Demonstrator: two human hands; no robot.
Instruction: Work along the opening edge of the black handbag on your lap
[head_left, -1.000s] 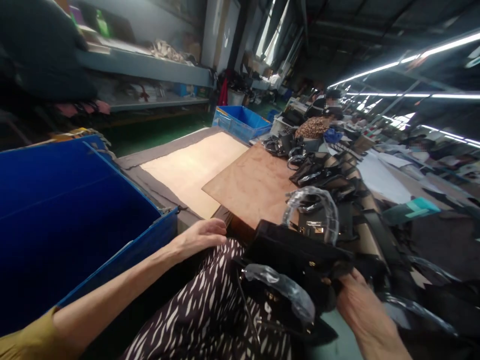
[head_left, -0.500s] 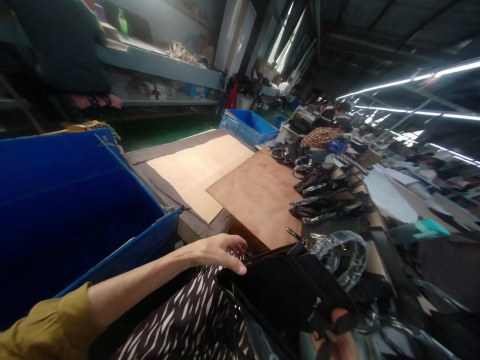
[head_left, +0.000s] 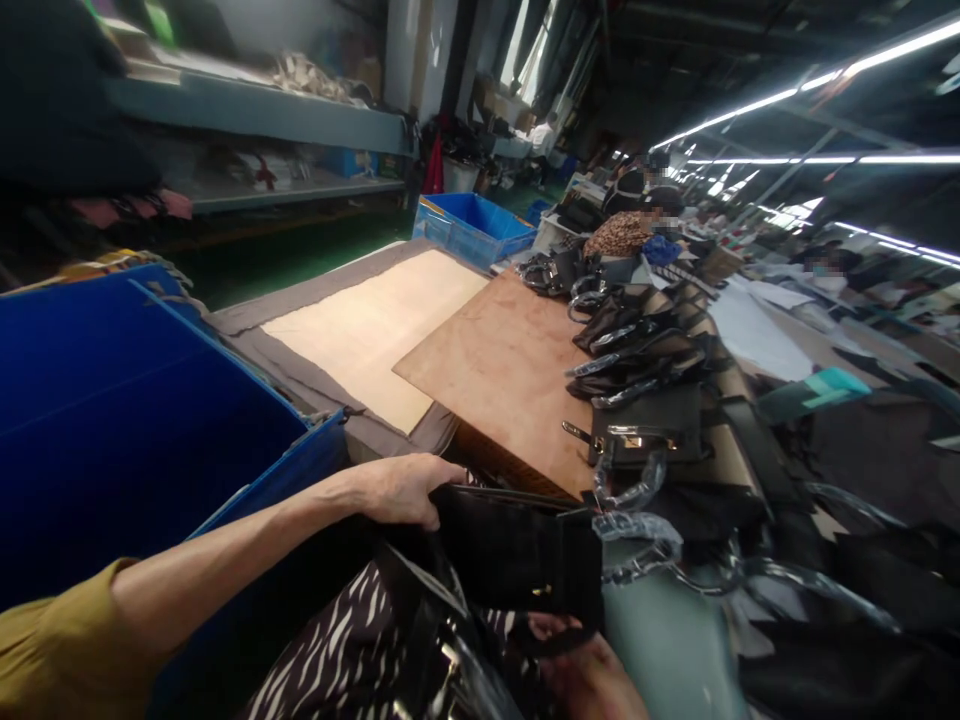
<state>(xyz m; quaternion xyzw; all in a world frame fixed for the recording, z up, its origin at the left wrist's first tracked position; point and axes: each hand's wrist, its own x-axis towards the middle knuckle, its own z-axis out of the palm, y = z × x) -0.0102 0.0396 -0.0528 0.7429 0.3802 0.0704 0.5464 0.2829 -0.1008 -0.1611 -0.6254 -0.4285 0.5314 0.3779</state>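
Item held: 1 black, roughly rectangular handbag with a small gold-coloured fitting (head_left: 517, 540), located above the lap, over a dark skirt with white streaks (head_left: 330, 640). The left hand (head_left: 401, 490) has its fingers closed on the bag's upper left corner; the bag extends rightward from them. Its long axis runs left to right, dipping slightly toward the right end.

The right hand (head_left: 589, 675) is below the bag's right end, partly covered by a dark strap and blurred; whether its fingers grip or merely touch cannot be told. The left hand is nearer the top edge, the right nearer the lower edge.

Just beyond the bag lies a flat brown board (head_left: 495, 370). At its right side stand several black handbags with clear-wrapped handles (head_left: 637, 350). A large blue bin (head_left: 150, 390) is at left.
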